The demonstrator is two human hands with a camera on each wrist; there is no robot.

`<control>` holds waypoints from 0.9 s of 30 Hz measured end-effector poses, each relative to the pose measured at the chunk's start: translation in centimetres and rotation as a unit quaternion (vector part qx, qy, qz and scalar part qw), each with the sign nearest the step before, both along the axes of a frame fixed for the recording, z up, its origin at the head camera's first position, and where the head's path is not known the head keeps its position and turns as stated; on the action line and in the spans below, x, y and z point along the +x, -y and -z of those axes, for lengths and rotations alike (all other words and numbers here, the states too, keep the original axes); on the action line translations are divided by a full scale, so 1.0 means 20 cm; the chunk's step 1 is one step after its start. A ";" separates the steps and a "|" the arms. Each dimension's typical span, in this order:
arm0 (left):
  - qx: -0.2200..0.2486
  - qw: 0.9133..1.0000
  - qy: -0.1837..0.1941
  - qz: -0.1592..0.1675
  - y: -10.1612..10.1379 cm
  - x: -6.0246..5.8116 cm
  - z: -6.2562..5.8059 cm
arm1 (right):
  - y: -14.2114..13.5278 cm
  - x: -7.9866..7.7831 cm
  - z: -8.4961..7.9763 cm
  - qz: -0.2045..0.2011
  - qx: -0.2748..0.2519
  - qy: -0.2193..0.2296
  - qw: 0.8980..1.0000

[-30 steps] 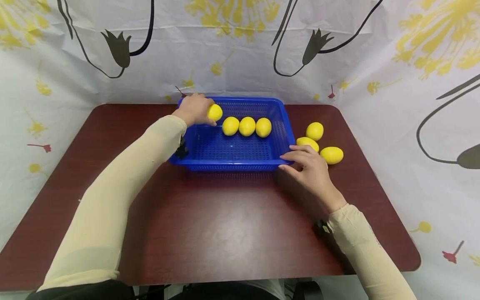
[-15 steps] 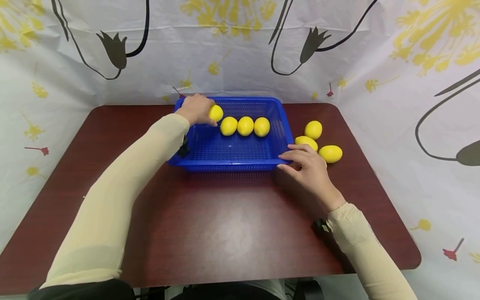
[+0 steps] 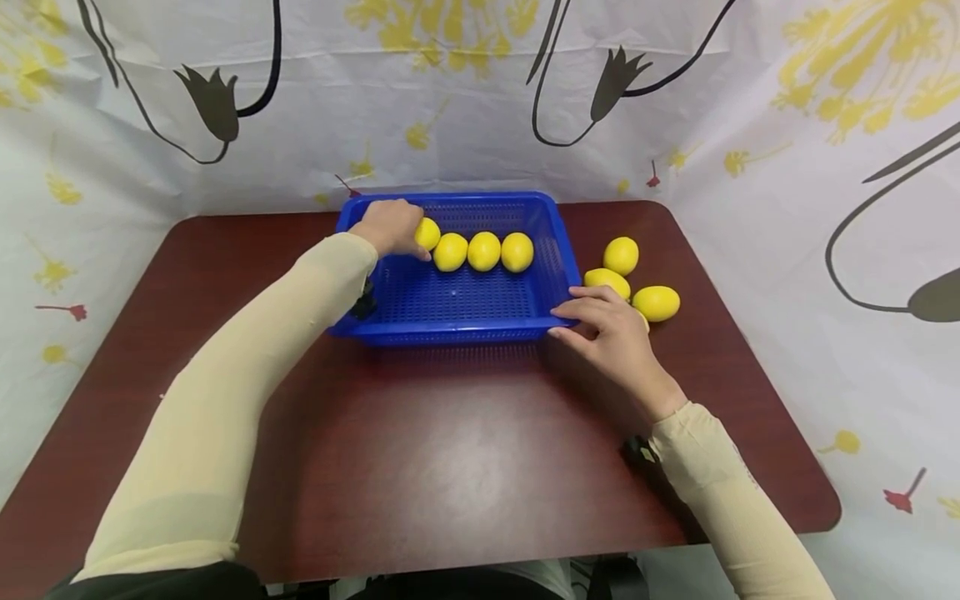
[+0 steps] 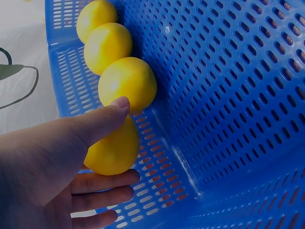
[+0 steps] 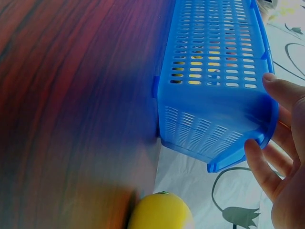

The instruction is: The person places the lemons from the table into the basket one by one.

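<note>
My left grip [image 3: 390,227] clasps a glossy yellow oval lemon [image 4: 114,150], probably light and firm, best held mid-body; my right grip [image 3: 618,337] pinches a blue perforated plastic basket [image 3: 450,332].

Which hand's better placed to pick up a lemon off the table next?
Probably the right hand: it holds only the near right corner of the basket, beside the loose lemons. The left hand is farther from them, at the far left, gripping a lemon.

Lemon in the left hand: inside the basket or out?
Inside. The left hand holds the lemon within the blue basket, at the end of a row of three lemons.
</note>
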State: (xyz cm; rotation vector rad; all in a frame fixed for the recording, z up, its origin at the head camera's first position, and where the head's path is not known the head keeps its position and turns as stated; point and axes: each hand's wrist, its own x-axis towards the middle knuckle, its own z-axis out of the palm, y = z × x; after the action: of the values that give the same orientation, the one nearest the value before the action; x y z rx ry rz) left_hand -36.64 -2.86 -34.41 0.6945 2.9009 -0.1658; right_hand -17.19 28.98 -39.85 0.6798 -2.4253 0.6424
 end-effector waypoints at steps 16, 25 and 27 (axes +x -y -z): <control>-0.029 0.997 0.054 -0.052 0.01 0.01 0.06 | 0.00 -0.02 0.02 -0.009 -0.013 0.004 1.000; -0.022 0.994 0.079 -0.070 0.01 0.00 0.08 | 0.00 -0.02 0.02 -0.005 -0.011 0.005 1.000; -0.022 0.993 0.085 -0.073 0.02 -0.01 0.09 | 0.00 -0.02 0.02 -0.006 -0.010 0.006 1.000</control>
State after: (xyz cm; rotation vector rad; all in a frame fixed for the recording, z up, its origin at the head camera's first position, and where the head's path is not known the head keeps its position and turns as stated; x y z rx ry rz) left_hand -36.77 -3.25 -36.30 0.4612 2.7623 -0.1453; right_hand -17.56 28.95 -40.23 0.6849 -2.4244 0.6762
